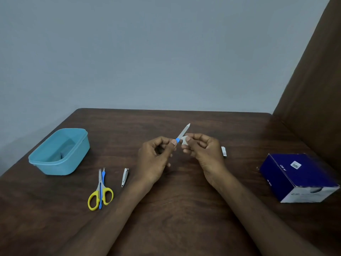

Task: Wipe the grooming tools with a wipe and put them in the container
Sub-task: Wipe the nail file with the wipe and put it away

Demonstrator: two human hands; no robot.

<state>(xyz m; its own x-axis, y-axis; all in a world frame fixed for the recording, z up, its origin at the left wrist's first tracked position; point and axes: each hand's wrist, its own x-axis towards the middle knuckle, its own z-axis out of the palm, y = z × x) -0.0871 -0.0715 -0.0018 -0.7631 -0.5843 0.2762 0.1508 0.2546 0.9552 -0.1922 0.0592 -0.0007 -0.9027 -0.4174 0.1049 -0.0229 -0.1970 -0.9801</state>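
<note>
While left hand (156, 156) pinches file (183, 133), right hand (203, 152) pinches wipe (184, 141).

- Table (184, 209): dark brown wood grain, rounded far corners.
- Box (299, 177): dark blue cardboard with a white end and a small white label on top, lying near the table's right edge.
- Wall (147, 52): plain grey-blue, behind the table.
- Brown upright surface (317, 80): at far right.

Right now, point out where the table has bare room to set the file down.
Bare wood lies between the hands and the blue box, and along the near edge between the forearms. The left side is crowded: the container, scissors and nail clipper sit close together.
</note>
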